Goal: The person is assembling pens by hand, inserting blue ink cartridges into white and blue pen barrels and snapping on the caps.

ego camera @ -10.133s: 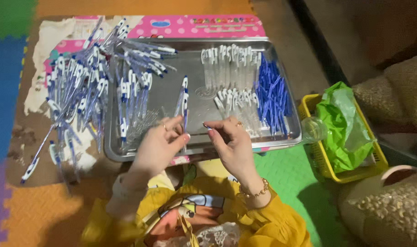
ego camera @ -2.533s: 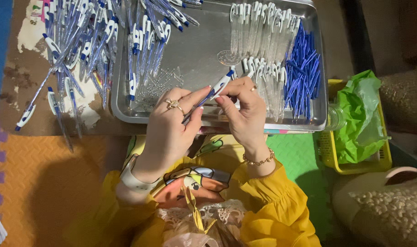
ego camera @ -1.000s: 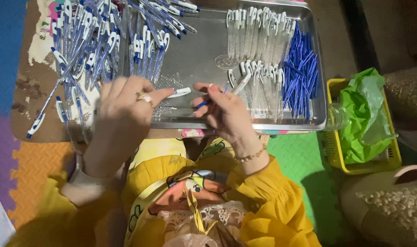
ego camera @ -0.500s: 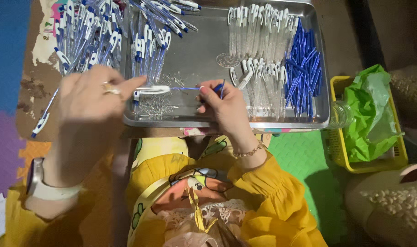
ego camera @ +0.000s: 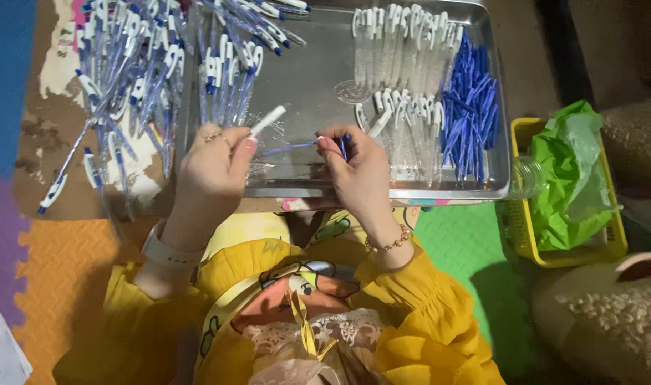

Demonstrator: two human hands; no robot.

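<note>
A clear plastic pen barrel with a white tip (ego camera: 267, 120) is being pinched in the left hand (ego camera: 212, 168), while a thin blue ink refill (ego camera: 290, 147) is being pinched by the right hand (ego camera: 357, 171). Both are probably light and slippery; the refill is likely bendy, so it is best gripped near its end.

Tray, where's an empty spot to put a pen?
The bare metal in the middle of the tray, between the finished pens and the clear barrels. Its right side is crowded with blue refills.

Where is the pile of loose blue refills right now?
In the head view, the blue refills lie at the right end of the metal tray, beside the clear barrels and left of the yellow basket.
</note>
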